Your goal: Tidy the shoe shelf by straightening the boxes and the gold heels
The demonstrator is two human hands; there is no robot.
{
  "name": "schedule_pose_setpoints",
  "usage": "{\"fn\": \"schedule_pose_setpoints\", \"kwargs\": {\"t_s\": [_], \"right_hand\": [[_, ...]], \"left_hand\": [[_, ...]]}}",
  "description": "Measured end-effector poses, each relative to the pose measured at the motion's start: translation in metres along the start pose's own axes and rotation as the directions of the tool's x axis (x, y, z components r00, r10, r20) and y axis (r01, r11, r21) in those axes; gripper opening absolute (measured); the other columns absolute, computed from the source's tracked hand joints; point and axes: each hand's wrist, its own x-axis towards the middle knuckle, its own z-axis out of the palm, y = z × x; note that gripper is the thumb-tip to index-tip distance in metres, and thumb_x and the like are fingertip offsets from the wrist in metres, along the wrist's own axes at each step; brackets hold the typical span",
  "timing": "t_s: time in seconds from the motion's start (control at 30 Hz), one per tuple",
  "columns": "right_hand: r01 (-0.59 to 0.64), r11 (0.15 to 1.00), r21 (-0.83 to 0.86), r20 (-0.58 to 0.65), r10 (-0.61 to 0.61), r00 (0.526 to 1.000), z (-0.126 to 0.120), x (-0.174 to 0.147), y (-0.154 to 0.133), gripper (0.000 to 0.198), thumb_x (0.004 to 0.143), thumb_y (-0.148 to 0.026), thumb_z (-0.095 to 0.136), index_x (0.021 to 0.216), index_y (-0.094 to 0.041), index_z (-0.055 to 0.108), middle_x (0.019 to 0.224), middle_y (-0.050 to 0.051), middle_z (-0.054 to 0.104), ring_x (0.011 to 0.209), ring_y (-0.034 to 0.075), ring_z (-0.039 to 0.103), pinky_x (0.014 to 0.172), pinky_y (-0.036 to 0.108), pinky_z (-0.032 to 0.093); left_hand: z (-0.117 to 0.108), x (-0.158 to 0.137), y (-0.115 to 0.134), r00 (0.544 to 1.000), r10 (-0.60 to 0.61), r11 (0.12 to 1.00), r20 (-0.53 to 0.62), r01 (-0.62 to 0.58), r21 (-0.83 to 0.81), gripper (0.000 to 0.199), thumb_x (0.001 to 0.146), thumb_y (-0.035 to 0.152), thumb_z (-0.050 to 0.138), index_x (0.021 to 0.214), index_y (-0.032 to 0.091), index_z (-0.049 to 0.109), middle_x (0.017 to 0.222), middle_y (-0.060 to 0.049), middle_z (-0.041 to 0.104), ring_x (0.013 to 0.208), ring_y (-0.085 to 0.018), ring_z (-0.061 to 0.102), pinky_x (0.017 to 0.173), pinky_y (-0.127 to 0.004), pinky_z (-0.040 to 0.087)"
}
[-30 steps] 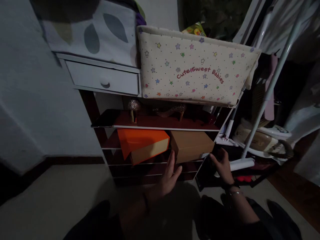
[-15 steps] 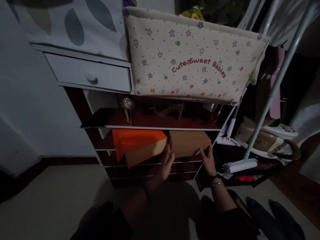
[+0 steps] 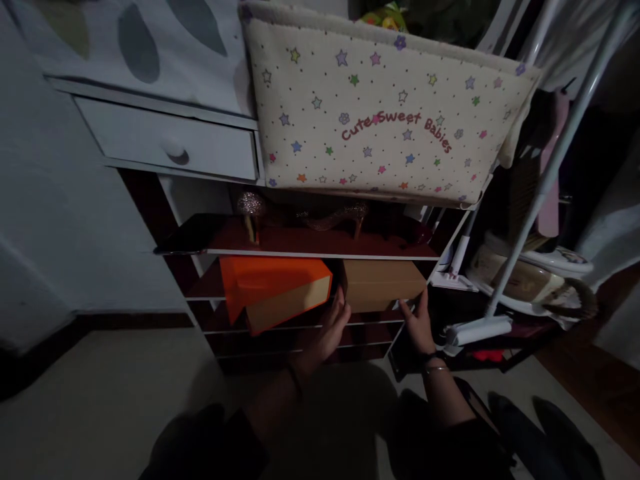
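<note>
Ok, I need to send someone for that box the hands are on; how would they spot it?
Find the cream star-printed fabric bin, then go down past the shelf of glittery heels. On the next shelf, the plain brown cardboard box sits right of the orange box, with the left hand and right hand at its sides.

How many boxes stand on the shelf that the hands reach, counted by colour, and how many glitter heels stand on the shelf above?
Orange box: 1
Brown box: 1, with the left hand and right hand at its two lower corners
Glitter heels: 2
Total: 4
</note>
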Motion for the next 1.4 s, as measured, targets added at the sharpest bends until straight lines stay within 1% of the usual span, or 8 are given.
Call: {"fn": "schedule_pose_setpoints", "kwargs": {"t_s": [0.23, 0.6, 0.7, 0.8, 0.93, 1.07, 1.2, 1.4], "right_hand": [[-0.001, 0.999, 0.037, 0.021, 0.000, 1.000, 0.002, -0.001, 0.001, 0.113, 0.080, -0.058, 0.073, 0.169, -0.020, 0.015, 0.173, 0.013, 0.023, 0.161, 0.028, 0.022, 0.133, 0.046, 0.011], [-0.088, 0.996, -0.004, -0.163, 0.086, 0.983, 0.007, -0.011, -0.003, 0.116, 0.073, -0.048, 0.068, 0.167, -0.011, 0.011, 0.164, 0.022, 0.037, 0.149, 0.034, 0.043, 0.128, 0.052, 0.028], [0.042, 0.994, -0.097, -0.308, -0.070, 0.949, 0.004, -0.015, -0.008, 0.102, 0.078, -0.041, 0.065, 0.165, -0.011, 0.020, 0.163, 0.022, 0.037, 0.150, 0.034, 0.041, 0.128, 0.055, 0.028], [0.285, 0.928, -0.241, -0.342, -0.356, 0.869, 0.004, -0.020, -0.024, 0.089, 0.083, -0.034, 0.063, 0.162, -0.011, 0.029, 0.160, 0.022, 0.039, 0.151, 0.034, 0.038, 0.127, 0.058, 0.029], [0.522, 0.761, -0.385, -0.179, -0.616, 0.767, 0.028, -0.035, -0.053, 0.076, 0.089, -0.030, 0.063, 0.158, -0.014, 0.037, 0.151, 0.021, 0.047, 0.144, 0.036, 0.045, 0.121, 0.063, 0.036], [0.717, 0.603, -0.350, 0.116, -0.732, 0.672, 0.082, -0.060, -0.076, 0.075, 0.096, -0.026, 0.061, 0.163, -0.018, 0.029, 0.149, 0.021, 0.050, 0.143, 0.035, 0.046, 0.120, 0.068, 0.035], [0.829, 0.472, -0.301, 0.466, -0.685, 0.560, 0.145, -0.091, -0.094, 0.091, 0.097, -0.022, 0.064, 0.169, -0.020, 0.009, 0.164, 0.024, 0.035, 0.156, 0.036, 0.029, 0.125, 0.072, 0.024], [0.927, 0.231, -0.296, 0.716, -0.588, 0.375, 0.219, -0.106, -0.103, 0.083, 0.098, -0.020, 0.065, 0.167, -0.039, 0.023, 0.172, 0.021, 0.020, 0.160, 0.040, 0.017, 0.119, 0.079, 0.023]], "left_hand": [[-0.004, 0.005, -0.003, 1.000, 0.003, 0.994, 0.029, -0.006, 0.111, 0.095, 0.100, 0.075, 0.032, 0.171, 0.019, 0.005, 0.178, -0.003, -0.005, 0.164, -0.020, -0.005, 0.133, -0.038, 0.000], [-0.006, -0.013, -0.001, 0.999, 0.035, 0.999, 0.020, -0.035, -0.016, 0.085, 0.100, 0.071, 0.043, 0.169, 0.024, 0.024, 0.177, -0.001, -0.003, 0.164, -0.020, -0.004, 0.133, -0.038, -0.001], [-0.007, -0.024, -0.010, 0.997, -0.008, 0.985, -0.070, -0.005, -0.174, 0.073, 0.099, 0.060, 0.057, 0.161, 0.026, 0.041, 0.177, -0.003, 0.010, 0.165, -0.021, 0.004, 0.133, -0.037, 0.004], [-0.019, -0.041, -0.028, 0.970, -0.189, 0.915, -0.155, 0.116, -0.386, 0.059, 0.094, 0.046, 0.068, 0.147, 0.024, 0.054, 0.171, -0.013, 0.032, 0.160, -0.032, 0.027, 0.130, -0.050, 0.021], [-0.056, -0.072, -0.048, 0.911, -0.373, 0.750, -0.173, 0.186, -0.635, 0.035, 0.091, 0.030, 0.066, 0.123, 0.019, 0.060, 0.147, -0.023, 0.058, 0.137, -0.037, 0.058, 0.116, -0.058, 0.040], [-0.099, -0.093, -0.048, 0.870, -0.405, 0.603, -0.280, 0.023, -0.797, 0.015, 0.086, 0.014, 0.061, 0.100, 0.019, 0.063, 0.125, -0.014, 0.069, 0.114, -0.030, 0.070, 0.106, -0.050, 0.049], [-0.128, -0.095, -0.035, 0.841, -0.365, 0.594, -0.399, -0.120, -0.795, 0.020, 0.091, 0.013, 0.052, 0.101, 0.023, 0.067, 0.128, -0.007, 0.069, 0.113, -0.024, 0.069, 0.103, -0.044, 0.052], [-0.157, -0.093, -0.024, 0.832, -0.432, 0.528, -0.349, -0.080, -0.845, 0.027, 0.100, 0.024, 0.045, 0.108, 0.021, 0.071, 0.120, -0.010, 0.071, 0.106, -0.023, 0.068, 0.099, -0.040, 0.053]]}}
